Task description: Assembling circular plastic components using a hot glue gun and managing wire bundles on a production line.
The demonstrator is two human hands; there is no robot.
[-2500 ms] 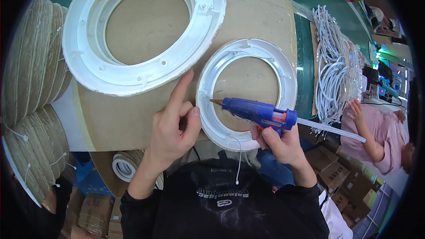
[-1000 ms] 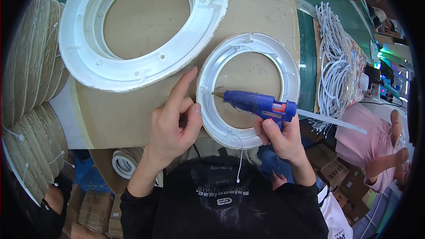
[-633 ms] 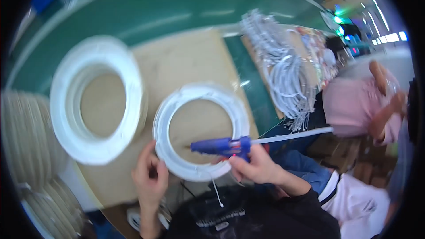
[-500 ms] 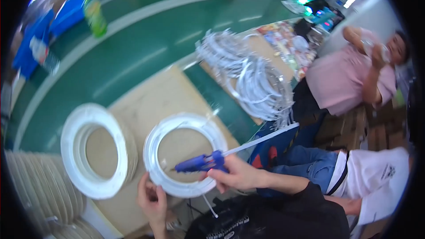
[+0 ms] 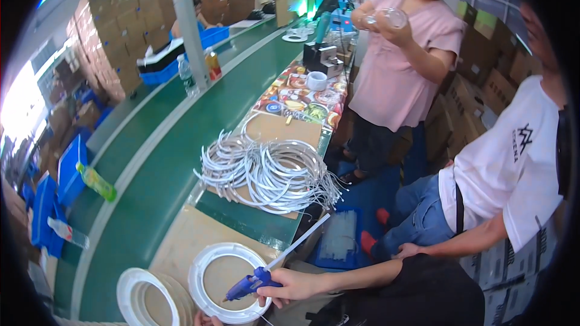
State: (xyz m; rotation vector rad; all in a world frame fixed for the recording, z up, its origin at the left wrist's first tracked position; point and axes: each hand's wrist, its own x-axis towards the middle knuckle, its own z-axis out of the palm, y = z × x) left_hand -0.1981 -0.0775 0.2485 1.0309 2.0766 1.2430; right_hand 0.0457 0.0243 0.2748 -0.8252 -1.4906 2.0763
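Observation:
My right hand [image 5: 291,285] is wrapped round a blue hot glue gun [image 5: 249,283]. A long whitish glue stick [image 5: 299,242] sticks out of its back end. The nozzle points down and left, over the opening of a white ring-shaped frame [image 5: 199,264], which lies flat on a tan board. Only some fingers of my left hand [image 5: 207,320] show at the lower edge, by the ring's near left rim; the rest is cut off. A stack of similar white rings [image 5: 128,293] stands just left of it.
Beyond the board [image 5: 199,224], a heap of white wired strips [image 5: 272,172] lies on cardboard. A green conveyor [image 5: 151,193] curves along the left, with bottles and blue bins beside it. Two people stand at the right, near a blue tray [image 5: 338,238] of pale sticks.
The view has swung up toward the far end of the bench, so the rings and my hands sit lower in it. My right hand still holds the glue gun; less of my left hand shows.

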